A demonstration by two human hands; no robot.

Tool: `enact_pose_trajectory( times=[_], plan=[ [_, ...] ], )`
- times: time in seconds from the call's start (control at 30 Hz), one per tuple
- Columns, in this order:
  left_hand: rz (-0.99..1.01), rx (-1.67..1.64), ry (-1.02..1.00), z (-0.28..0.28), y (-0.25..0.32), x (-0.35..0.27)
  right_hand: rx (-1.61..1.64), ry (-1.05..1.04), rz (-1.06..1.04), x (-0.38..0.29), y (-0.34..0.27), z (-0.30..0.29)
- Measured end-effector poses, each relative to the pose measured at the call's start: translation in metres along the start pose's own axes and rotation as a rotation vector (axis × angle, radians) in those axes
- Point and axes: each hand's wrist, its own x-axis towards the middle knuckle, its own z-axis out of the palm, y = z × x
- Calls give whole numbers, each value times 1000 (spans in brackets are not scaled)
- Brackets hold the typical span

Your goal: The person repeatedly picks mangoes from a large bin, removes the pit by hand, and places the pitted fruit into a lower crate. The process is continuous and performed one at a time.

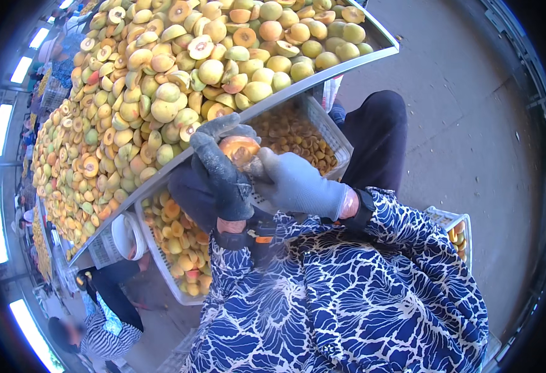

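Observation:
My left hand (pixel 219 163), in a dark, dusty work glove, grips a halved yellow peach (pixel 239 148) with its cut orange face towards me. Against the lower edge of that fruit press the curled fingers of my right hand (pixel 296 182), in a light grey knit glove. Whether a small tool sits inside the right fist is hidden. Both hands are just in front of the metal rim of a table (pixel 273 100) heaped with whole and halved peaches (pixel 161 93). Beneath them, partly covered, stands a crate of brown fruit pits (pixel 301 140).
A white plastic crate (pixel 179 296) of peach halves stands left of my legs. Another crate (pixel 469 247) with fruit is at my right on the concrete floor (pixel 459 140). A white bucket (pixel 126 238) and a seated person (pixel 109 335) are at lower left.

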Motion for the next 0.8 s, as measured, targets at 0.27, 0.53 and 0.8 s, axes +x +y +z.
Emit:
enact_pose_trajectory(
  times=[0.27,0.53,0.8],
  plan=[
    [16,-8,-97,-7,3,5,-42,-88,2,4,-4,-11],
    [76,-232,-394,-28,-36,20,567,-385,239,-6,-18,-17],
    [-63,-801,-380,-7,-49,19,460,-467,139,6,17,-10]
  ],
)
